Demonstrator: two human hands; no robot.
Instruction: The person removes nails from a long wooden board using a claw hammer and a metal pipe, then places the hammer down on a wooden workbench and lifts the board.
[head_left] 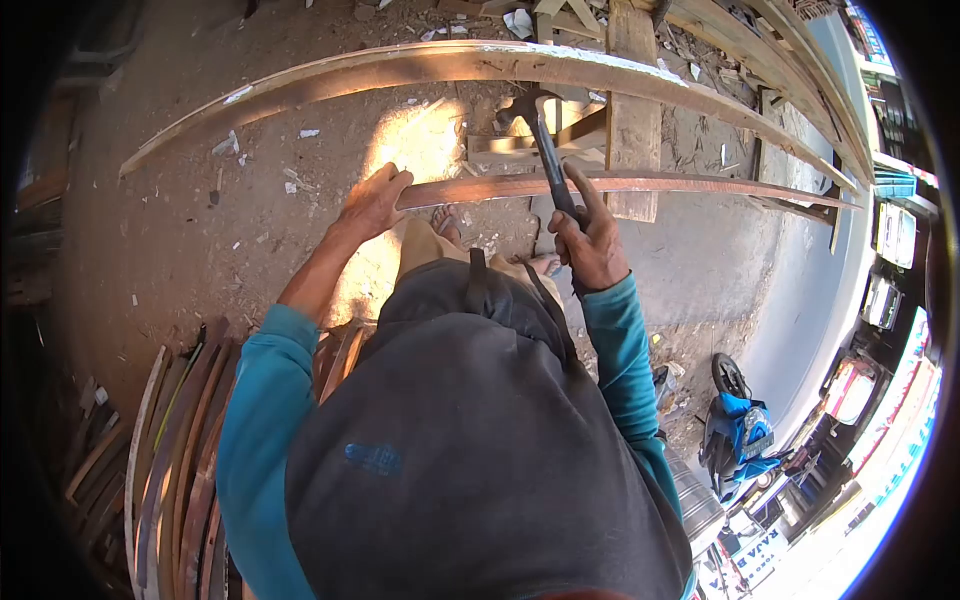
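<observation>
My left hand (377,203) is closed around the near end of a long reddish-brown wooden strip (480,188), which stretches to the right across a flat board (632,130). In my right hand (592,238) is a claw hammer (548,150), gripped by its dark handle, with the head up and the forefinger stretched along the handle. The hammer's handle passes over the strip. Beyond them lies a longer, pale-edged curved plank (430,68), apart from both hands.
Curved wooden strips (175,450) are stacked at the lower left. More long planks (770,60) lie at the upper right. A blue motorcycle (738,430) stands at the lower right. My feet (447,222) are on the littered dirt ground (200,250).
</observation>
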